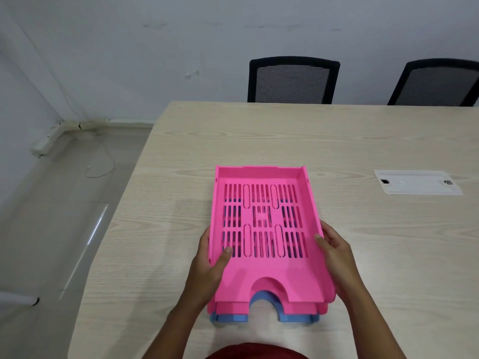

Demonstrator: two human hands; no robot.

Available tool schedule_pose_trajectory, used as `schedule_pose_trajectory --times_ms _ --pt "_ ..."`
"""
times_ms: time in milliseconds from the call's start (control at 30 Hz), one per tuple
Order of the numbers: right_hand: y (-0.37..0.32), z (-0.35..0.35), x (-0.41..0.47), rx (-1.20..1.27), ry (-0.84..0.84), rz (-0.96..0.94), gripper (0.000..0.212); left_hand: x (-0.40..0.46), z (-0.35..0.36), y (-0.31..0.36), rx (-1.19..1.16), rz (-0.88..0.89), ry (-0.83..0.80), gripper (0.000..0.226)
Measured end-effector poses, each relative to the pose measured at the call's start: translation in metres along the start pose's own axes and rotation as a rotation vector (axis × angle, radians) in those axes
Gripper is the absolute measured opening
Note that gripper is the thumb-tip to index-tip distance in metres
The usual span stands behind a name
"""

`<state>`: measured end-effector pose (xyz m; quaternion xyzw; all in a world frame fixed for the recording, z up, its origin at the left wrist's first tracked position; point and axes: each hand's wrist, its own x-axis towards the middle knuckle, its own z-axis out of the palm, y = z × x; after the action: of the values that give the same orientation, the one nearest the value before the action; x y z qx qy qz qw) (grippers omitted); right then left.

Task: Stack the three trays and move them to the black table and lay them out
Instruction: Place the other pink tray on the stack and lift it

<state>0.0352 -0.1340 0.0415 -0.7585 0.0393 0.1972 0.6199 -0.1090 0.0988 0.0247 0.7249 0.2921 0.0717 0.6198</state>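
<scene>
Three slotted plastic trays lie nested in one stack on a light wooden table [259, 136]. The top pink tray [261, 268] covers a second pink tray [233, 308], whose front lip peeks out below. A blue tray [230, 318] is at the bottom, only its front edge showing. My left hand [210, 265] grips the stack's left side, thumb resting inside the top tray. My right hand [334, 252] grips the right side, thumb over the rim. No black table is in view.
Two black mesh office chairs [293, 80] [438, 85] stand behind the table's far edge. A white cable-port cover [417, 182] is set into the tabletop at right. Grey floor and a wall corner [59, 125] lie to the left, beyond the table's left edge.
</scene>
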Motion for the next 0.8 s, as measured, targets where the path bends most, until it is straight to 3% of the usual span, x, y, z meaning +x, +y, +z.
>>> schedule_pose_trajectory --times_ms 667,800 --pt "0.01 -0.006 -0.002 0.001 -0.012 -0.008 0.037 -0.008 -0.005 -0.007 -0.072 -0.022 -0.059 0.078" --pt "0.006 -0.007 0.002 0.034 0.039 -0.015 0.032 -0.004 -0.008 -0.004 -0.129 -0.039 -0.028 0.073"
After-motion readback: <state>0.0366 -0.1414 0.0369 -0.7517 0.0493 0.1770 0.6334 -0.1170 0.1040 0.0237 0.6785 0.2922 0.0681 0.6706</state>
